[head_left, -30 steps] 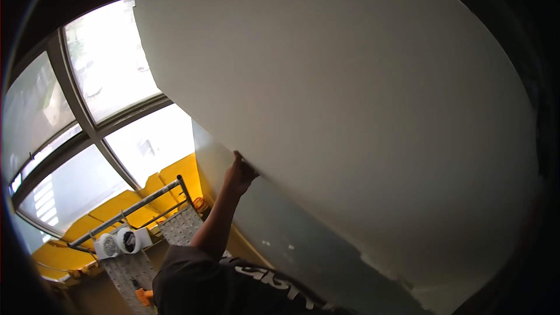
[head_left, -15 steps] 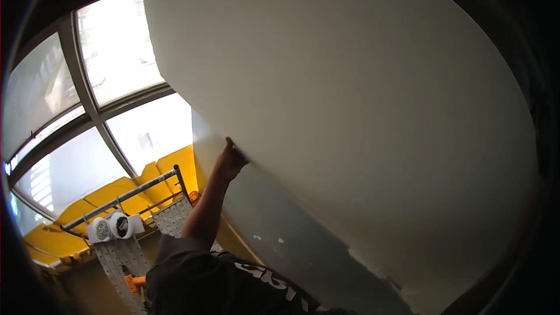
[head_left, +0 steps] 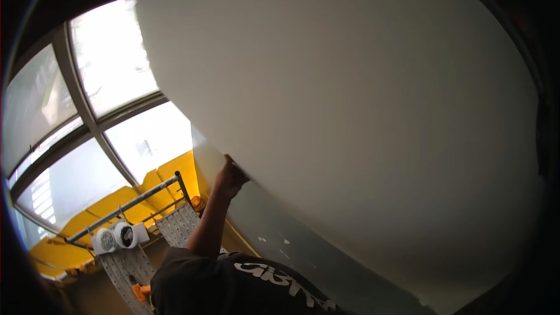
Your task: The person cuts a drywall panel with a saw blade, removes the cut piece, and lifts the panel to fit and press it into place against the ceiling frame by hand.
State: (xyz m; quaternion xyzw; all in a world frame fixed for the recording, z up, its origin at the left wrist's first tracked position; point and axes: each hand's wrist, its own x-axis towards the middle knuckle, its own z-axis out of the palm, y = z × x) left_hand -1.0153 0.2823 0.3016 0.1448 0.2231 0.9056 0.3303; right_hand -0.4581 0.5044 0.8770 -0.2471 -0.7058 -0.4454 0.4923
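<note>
A large white board point(head_left: 350, 116) fills most of the head view, slanting from the upper left down to the lower right. My left hand point(head_left: 231, 178) is raised at its lower left edge and closed on that edge, with one digit showing beside the board and the other fingers partly hidden. My bare left forearm comes up from a dark short sleeve point(head_left: 185, 262). Light lettering shows on the dark shirt point(head_left: 233, 291) below. My right hand is out of view.
Framed windows point(head_left: 111, 58) stand at the left, above yellow sheeting point(head_left: 181, 169). Below are a scaffold rail point(head_left: 137, 203), perforated platforms point(head_left: 178, 221), two white buckets point(head_left: 115, 237) and an orange tool point(head_left: 139, 291). A grey-green wall surface point(head_left: 262, 216) shows beneath the board.
The view shifted up, then back down. My left hand stays at the board's edge, slightly further left in the picture. The jagged patch at the lower right is now mostly covered by the board.
</note>
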